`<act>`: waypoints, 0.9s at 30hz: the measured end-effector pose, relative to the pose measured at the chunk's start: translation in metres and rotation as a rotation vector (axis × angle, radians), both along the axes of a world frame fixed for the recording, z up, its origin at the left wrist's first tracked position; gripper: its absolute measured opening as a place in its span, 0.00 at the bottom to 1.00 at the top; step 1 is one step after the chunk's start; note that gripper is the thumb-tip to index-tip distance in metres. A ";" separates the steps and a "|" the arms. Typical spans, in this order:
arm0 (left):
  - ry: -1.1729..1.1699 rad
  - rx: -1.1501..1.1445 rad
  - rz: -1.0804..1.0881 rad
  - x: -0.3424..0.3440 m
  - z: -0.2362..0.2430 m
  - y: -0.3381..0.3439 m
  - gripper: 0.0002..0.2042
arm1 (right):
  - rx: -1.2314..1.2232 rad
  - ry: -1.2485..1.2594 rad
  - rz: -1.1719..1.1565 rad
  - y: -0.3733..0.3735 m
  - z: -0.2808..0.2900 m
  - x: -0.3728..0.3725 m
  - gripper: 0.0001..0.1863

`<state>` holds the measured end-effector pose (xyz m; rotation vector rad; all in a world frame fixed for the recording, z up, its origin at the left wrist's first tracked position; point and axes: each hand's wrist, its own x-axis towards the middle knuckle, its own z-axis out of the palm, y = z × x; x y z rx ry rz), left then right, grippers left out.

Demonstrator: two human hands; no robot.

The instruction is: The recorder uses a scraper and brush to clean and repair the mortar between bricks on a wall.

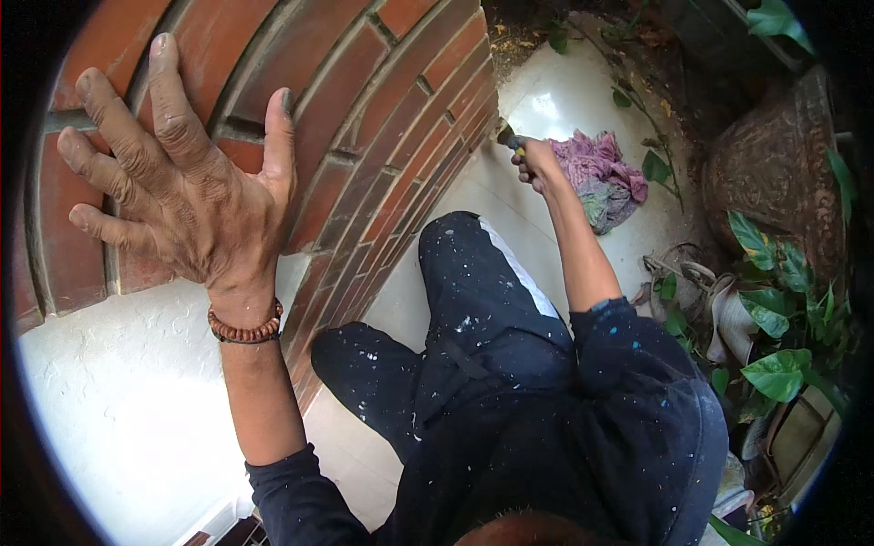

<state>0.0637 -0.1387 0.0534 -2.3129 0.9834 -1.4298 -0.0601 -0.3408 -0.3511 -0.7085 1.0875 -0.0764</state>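
My left hand (pixel 177 177) is pressed flat against the red brick wall (pixel 382 118), fingers spread, a brown bead bracelet (pixel 244 329) on the wrist. My right hand (pixel 534 162) reaches down toward the foot of the wall and grips a small tool (pixel 506 137) with a dark and yellow handle, its tip at the lowest bricks. The tool's working end is too small to make out. My dark, paint-speckled trousers (pixel 473 309) and sleeve fill the lower middle of the view.
A crumpled purple and grey rag (pixel 603 175) lies on the pale tiled floor (pixel 555 96) just beyond my right hand. A white plastered surface (pixel 127 400) runs below the bricks. Leafy green plants (pixel 774 309), a large brown pot (pixel 774 164) and clutter crowd the right side.
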 end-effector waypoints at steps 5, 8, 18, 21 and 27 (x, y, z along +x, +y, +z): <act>0.001 -0.019 -0.070 0.001 -0.001 -0.009 0.46 | 0.150 -0.144 0.001 -0.050 -0.006 -0.001 0.12; 0.001 -0.016 -0.091 0.003 -0.003 -0.004 0.45 | 0.112 -0.046 0.055 -0.060 -0.001 -0.010 0.12; 0.008 -0.016 -0.037 0.000 -0.002 -0.008 0.44 | 0.106 0.087 -0.027 -0.036 -0.022 0.023 0.11; -0.011 -0.012 -0.035 0.001 0.002 -0.001 0.45 | 0.147 -0.042 0.076 -0.036 -0.015 0.010 0.10; -0.006 -0.024 -0.063 0.005 -0.002 -0.009 0.45 | 0.171 -0.025 0.061 -0.050 -0.028 0.003 0.13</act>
